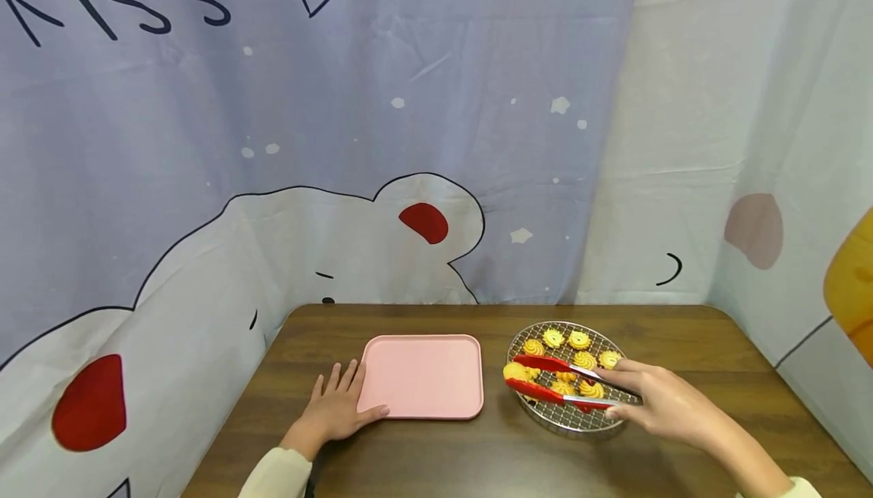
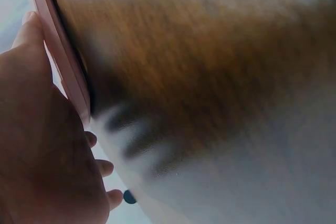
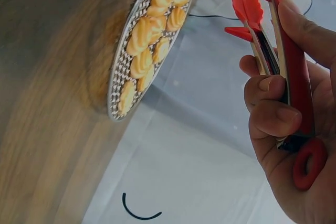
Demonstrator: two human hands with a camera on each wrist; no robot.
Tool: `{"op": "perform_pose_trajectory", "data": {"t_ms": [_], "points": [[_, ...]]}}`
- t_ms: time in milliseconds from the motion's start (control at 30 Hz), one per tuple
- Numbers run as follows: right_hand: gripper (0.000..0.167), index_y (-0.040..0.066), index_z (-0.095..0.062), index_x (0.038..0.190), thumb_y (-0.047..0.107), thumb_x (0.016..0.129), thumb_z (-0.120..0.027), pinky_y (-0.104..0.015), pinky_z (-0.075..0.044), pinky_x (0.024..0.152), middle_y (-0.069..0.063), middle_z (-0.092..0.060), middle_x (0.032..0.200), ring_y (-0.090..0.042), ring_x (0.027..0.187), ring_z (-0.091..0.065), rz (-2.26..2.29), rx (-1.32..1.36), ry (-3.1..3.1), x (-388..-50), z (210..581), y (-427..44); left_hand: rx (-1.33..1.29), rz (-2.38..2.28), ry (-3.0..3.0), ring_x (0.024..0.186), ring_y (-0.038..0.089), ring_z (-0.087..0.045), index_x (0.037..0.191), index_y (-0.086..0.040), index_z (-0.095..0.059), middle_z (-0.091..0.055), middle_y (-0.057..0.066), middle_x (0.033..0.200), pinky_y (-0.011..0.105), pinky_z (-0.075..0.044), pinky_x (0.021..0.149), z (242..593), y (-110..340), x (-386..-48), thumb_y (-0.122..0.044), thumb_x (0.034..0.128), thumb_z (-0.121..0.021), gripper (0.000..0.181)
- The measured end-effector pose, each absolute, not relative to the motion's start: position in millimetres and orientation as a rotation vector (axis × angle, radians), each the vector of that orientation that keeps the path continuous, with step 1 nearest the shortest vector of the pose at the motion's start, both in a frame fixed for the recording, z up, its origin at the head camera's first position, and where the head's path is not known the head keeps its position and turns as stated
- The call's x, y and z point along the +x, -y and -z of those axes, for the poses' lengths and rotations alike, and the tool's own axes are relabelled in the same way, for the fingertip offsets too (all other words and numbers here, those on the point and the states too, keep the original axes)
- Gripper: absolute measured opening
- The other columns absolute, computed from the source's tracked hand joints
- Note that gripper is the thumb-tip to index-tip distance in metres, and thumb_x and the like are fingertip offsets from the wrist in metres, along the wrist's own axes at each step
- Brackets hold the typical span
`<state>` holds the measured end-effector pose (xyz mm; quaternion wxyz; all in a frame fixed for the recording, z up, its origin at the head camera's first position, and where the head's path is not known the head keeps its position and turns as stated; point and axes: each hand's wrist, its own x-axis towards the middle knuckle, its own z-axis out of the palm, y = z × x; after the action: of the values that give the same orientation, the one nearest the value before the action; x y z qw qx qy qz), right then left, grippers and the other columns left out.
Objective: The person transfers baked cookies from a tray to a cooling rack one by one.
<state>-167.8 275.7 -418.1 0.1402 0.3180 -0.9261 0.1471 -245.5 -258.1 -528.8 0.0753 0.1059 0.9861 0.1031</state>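
My right hand (image 1: 658,401) grips a pair of red-tipped tongs (image 3: 296,61), fingers curled round the handles. The tongs reach left over a round wire rack (image 1: 580,427) that bears several yellow swirled cookies (image 1: 553,338). Between the tong tips sits one cookie (image 1: 516,371), above the rack's left edge; only a bit of it shows at the top of the right wrist view. My left hand (image 1: 334,407) lies with fingers spread at the left side of a pink rectangular tray (image 1: 421,377). Its thumb touches the tray's rim, also seen in the left wrist view.
Tray and rack stand side by side on a brown wooden table (image 1: 518,468), the tray on the left. A printed curtain (image 1: 409,126) hangs behind the table's back edge and along its sides.
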Motion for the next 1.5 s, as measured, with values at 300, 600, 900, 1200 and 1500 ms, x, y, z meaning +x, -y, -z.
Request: {"op": "perform_pose_trajectory", "data": {"t_ms": [300, 600, 900, 1200, 1500], "points": [[0.052, 0.008, -0.073, 0.125, 0.031, 0.08, -0.086, -0.023, -0.045, 0.063, 0.016, -0.062, 0.102, 0.008, 0.078, -0.047, -0.436, 0.877, 2.655, -154, 424, -297, 0.319, -0.306, -2.967, 0.154, 0.046, -0.008, 0.162, -0.007, -0.021, -0.017, 0.018, 0.168, 0.067, -0.003, 0.119, 532, 257, -246, -0.085, 0.0869, -0.04, 0.111], [0.054, 0.008, -0.072, 0.125, 0.031, 0.079, -0.086, -0.019, -0.04, 0.061, 0.024, -0.058, 0.098, 0.008, 0.075, -0.047, -0.475, 0.864, 2.632, -142, 427, -315, 0.309, -0.29, -2.945, 0.154, 0.046, -0.007, 0.163, -0.007, -0.016, -0.016, 0.017, 0.168, 0.067, -0.002, 0.119, 530, 260, -245, -0.089, 0.0851, -0.037, 0.115], [0.053, 0.006, -0.073, 0.124, 0.029, 0.078, -0.087, -0.02, -0.041, 0.061, 0.022, -0.058, 0.099, 0.009, 0.077, -0.046, -0.451, 0.822, 2.646, -135, 430, -328, 0.324, -0.298, -2.964, 0.154, 0.046, -0.008, 0.163, -0.007, -0.018, -0.017, 0.017, 0.168, 0.067, -0.004, 0.119, 536, 262, -250, -0.088, 0.0853, -0.038, 0.114], [0.054, 0.006, -0.074, 0.12, 0.028, 0.073, -0.09, -0.017, -0.037, 0.059, 0.025, -0.058, 0.098, 0.009, 0.075, -0.045, -0.422, 0.768, 2.628, -125, 436, -342, 0.339, -0.277, -2.969, 0.154, 0.046, -0.009, 0.163, -0.007, -0.018, -0.017, 0.017, 0.168, 0.067, -0.004, 0.119, 538, 261, -250, -0.087, 0.0862, -0.038, 0.112], [0.054, 0.008, -0.075, 0.12, 0.028, 0.072, -0.09, -0.016, -0.038, 0.06, 0.025, -0.059, 0.098, 0.01, 0.076, -0.046, -0.405, 0.732, 2.625, -122, 437, -353, 0.339, -0.284, -2.966, 0.154, 0.045, -0.008, 0.163, -0.007, -0.017, -0.017, 0.016, 0.168, 0.066, -0.003, 0.119, 537, 260, -252, -0.087, 0.0862, -0.037, 0.113]]}}
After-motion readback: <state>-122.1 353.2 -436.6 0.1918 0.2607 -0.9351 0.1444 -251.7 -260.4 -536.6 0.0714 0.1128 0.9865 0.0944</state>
